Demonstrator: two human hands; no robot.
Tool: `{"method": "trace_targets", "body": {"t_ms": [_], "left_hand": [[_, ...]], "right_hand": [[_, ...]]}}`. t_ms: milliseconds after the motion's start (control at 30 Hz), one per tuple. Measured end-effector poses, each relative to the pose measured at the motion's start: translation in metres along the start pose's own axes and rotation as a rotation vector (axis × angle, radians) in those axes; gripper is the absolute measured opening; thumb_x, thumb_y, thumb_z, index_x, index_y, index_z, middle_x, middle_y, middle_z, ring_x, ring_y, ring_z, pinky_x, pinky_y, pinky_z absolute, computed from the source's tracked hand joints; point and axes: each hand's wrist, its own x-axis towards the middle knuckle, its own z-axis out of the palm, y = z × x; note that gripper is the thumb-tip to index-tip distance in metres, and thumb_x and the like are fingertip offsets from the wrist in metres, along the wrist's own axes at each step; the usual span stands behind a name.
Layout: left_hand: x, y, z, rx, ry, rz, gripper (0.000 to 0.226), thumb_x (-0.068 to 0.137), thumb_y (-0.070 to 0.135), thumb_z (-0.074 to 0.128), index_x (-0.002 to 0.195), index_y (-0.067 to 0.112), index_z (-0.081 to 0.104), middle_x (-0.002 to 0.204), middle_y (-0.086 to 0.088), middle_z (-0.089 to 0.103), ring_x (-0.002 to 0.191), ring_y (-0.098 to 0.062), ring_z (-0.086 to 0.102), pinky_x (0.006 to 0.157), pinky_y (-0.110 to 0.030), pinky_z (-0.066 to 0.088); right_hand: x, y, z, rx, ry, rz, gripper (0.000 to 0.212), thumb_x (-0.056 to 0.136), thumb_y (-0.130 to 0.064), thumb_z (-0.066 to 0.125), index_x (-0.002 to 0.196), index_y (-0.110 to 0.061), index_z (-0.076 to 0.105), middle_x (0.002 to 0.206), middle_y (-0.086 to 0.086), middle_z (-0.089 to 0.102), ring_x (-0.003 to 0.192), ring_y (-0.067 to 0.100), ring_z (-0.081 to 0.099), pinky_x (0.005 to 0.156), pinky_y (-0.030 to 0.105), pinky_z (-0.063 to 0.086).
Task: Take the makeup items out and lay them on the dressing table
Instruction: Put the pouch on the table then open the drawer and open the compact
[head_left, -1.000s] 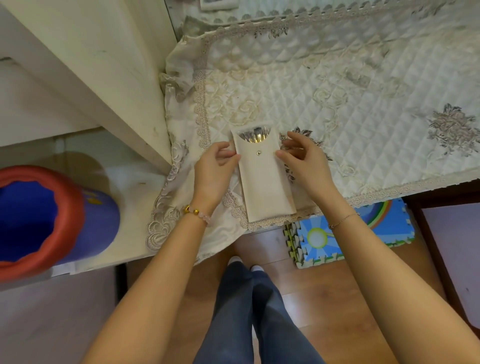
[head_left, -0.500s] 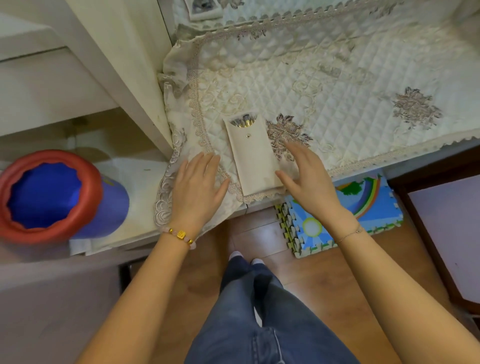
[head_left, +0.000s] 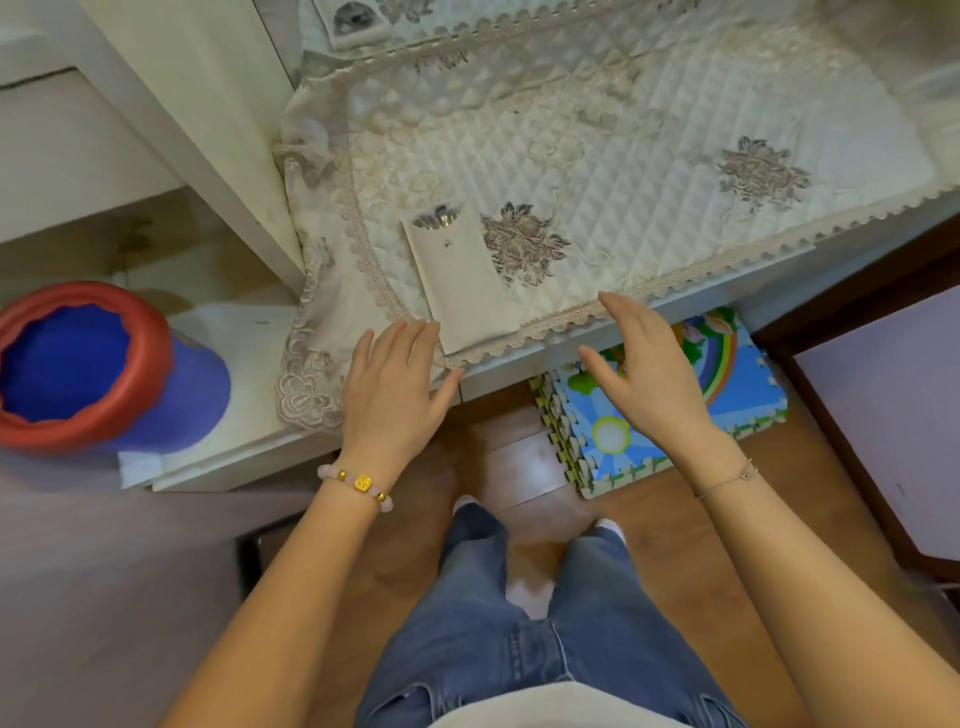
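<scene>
flat cream fabric pouch with snap, brush tips at far end (head_left: 465, 283): near-left on quilted lace table cover (head_left: 623, 171) | long axis near-far | left hand (head_left: 395, 384) empty, fingers spread, nearer, fingertips at near corner | right hand (head_left: 647, 369) empty, spread, apart right

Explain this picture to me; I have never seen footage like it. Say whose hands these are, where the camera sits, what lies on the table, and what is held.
There is no machine here. A person wears a wide-angle camera on the head, looking down, so you see their own arms, jeans and the floor. The left hand and the right hand are both open and hold nothing. On the quilted lace cloth covering the dressing table lies a cream pouch, its open top showing makeup brushes inside. The left fingertips are at the pouch's near corner; the right hand hovers at the table's edge. To the left stands a red and blue tub.
</scene>
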Motion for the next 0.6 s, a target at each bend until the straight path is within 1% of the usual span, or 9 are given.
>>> {"method": "trace_targets", "body": {"t_ms": [200, 367, 467, 600], "left_hand": [[-0.004, 0.051, 0.01, 0.045, -0.009, -0.009, 0.055, 0.09, 0.046, 0.037, 0.129, 0.008, 0.049, 0.128, -0.012, 0.057, 0.124, -0.029, 0.047, 0.107, -0.047, 0.028], [-0.003, 0.109, 0.029, 0.078, -0.016, -0.019, 0.056, 0.091, 0.046, 0.04, 0.131, 0.007, 0.047, 0.13, -0.012, 0.055, 0.124, -0.029, 0.047, 0.107, -0.047, 0.03], [-0.002, 0.147, 0.045, 0.089, -0.034, -0.034, 0.058, 0.091, 0.048, 0.037, 0.129, 0.006, 0.049, 0.129, -0.014, 0.056, 0.123, -0.03, 0.048, 0.107, -0.049, 0.031], [0.004, 0.189, 0.065, 0.106, -0.043, -0.051, 0.057, 0.091, 0.047, 0.038, 0.13, 0.007, 0.048, 0.131, -0.013, 0.055, 0.126, -0.029, 0.045, 0.108, -0.046, 0.029]], "right_hand": [[-0.016, 0.051, -0.021, -0.024, -0.001, -0.007, 0.059, 0.093, -0.038, 0.049, 0.143, -0.011, 0.032, 0.145, 0.008, 0.04, 0.135, 0.023, 0.033, 0.109, 0.034, 0.028], [-0.029, 0.108, -0.042, -0.02, -0.012, -0.034, 0.057, 0.093, -0.036, 0.05, 0.141, -0.008, 0.035, 0.142, 0.011, 0.043, 0.132, 0.026, 0.037, 0.108, 0.037, 0.032], [-0.035, 0.144, -0.049, -0.004, -0.033, -0.07, 0.056, 0.093, -0.035, 0.051, 0.14, -0.007, 0.037, 0.141, 0.012, 0.045, 0.131, 0.026, 0.039, 0.108, 0.037, 0.033], [-0.041, 0.185, -0.055, 0.029, -0.055, -0.093, 0.056, 0.092, -0.033, 0.052, 0.138, -0.005, 0.039, 0.14, 0.013, 0.046, 0.131, 0.027, 0.04, 0.109, 0.038, 0.033]]}}
